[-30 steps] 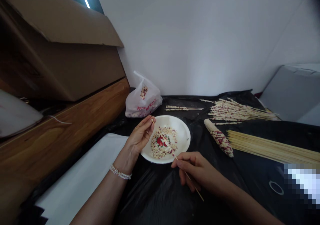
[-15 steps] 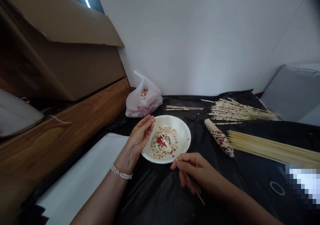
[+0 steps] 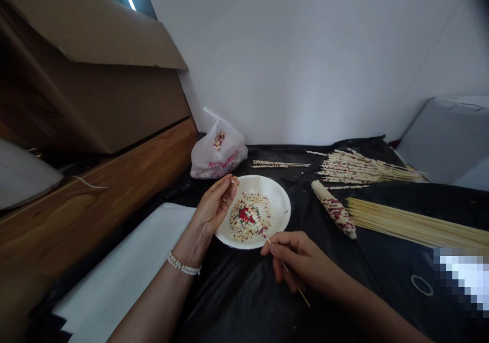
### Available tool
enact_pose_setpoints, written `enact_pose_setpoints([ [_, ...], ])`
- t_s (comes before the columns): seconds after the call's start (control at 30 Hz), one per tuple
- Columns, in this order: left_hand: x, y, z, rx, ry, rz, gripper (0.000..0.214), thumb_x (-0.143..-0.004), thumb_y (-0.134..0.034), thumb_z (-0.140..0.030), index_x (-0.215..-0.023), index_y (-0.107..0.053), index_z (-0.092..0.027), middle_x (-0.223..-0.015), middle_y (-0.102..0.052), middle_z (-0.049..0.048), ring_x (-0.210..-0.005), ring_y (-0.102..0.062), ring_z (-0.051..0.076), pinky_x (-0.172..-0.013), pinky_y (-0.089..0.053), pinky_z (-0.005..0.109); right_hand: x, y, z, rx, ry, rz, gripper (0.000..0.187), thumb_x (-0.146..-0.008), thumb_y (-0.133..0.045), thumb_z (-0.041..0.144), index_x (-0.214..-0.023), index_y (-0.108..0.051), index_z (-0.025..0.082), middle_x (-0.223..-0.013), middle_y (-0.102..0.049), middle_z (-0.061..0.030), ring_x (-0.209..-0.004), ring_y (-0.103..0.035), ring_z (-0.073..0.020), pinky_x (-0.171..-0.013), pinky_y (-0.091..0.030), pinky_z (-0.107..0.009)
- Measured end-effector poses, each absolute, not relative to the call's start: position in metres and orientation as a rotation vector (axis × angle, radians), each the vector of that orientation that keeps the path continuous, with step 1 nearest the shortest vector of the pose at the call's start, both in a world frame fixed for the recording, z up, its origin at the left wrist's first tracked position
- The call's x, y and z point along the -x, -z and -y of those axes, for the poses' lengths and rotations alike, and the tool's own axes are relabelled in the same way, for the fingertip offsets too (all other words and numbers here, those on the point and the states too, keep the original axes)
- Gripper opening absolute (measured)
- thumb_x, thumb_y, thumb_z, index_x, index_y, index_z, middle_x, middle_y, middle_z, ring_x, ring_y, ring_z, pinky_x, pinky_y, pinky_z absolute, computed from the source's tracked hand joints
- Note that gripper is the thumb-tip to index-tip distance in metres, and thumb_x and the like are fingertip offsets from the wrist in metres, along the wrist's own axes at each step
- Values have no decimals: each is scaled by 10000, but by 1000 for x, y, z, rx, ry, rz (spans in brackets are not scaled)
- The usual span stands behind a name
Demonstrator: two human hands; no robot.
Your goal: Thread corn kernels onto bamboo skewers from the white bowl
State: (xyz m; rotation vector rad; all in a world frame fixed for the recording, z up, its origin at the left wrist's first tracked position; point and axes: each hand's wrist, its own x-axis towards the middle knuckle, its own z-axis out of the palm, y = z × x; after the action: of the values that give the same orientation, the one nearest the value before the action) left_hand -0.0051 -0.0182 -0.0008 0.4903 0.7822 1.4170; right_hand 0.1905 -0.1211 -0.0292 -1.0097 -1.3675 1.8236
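Observation:
My right hand [image 3: 292, 259] grips a thin wooden skewer [image 3: 283, 265] in front of the bowl. Purplish and pale corn kernels sit on the skewer just past my fingers, where it is hard to tell from the kernels behind. At the bowl's left rim, the thumb and fingers of my left hand [image 3: 217, 203] are pinched on a small pale corn kernel [image 3: 233, 181] by the skewer's far tip. Below both hands is a white bowl [image 3: 280, 208] with loose corn kernels [image 3: 240, 231] over a red floral print.
Behind the bowl stands a plastic bag [image 3: 219, 154] of kernels. To the right lie a partly stripped corn cob [image 3: 338, 213], kernel-threaded skewers [image 3: 347, 170] and a bundle of bare skewers [image 3: 405, 221]. White paper [image 3: 133, 266] and a cardboard box [image 3: 114, 88] are at left.
A pale kernel now shows more clearly at my left fingertips by the skewer's tip. Both hands stay nearly in place; the whole view has shifted slightly.

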Motion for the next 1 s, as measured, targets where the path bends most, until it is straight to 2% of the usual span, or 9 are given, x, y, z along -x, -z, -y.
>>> enact_pose_setpoints([
  [0.23,5,-5,17,-263,-1333,-745,165,-885,-518,-19,-921,-672,-64,-803,-707,86,-647,-675,95,-600,-577,152,-191,31,120,1026,-1808,1399,253,-875,-527,391,-886,-624,157,-503,-583,53,-289,-401,-31,-300,-237,-142],
  [0.73,3,-1,16,-242,-1262,-751,133,-884,-535,-56,-908,-661,-89,-787,-699,69,-692,-683,116,-590,-556,170,-186,35,125,1131,-1618,1473,237,-906,-472,314,-903,-638,144,-508,-558,51,-314,-411,-39,-332,-256,-153],
  [1.0,-2,-3,21,-266,-1246,-756,122,-883,-549,-67,-911,-662,-104,-776,-702,58,-675,-683,107,-589,-555,164,-185,33,126,1145,-1597,1480,220,-892,-487,312,-847,-635,156,-504,-551,47,-321,-399,-40,-338,-242,-160],
])
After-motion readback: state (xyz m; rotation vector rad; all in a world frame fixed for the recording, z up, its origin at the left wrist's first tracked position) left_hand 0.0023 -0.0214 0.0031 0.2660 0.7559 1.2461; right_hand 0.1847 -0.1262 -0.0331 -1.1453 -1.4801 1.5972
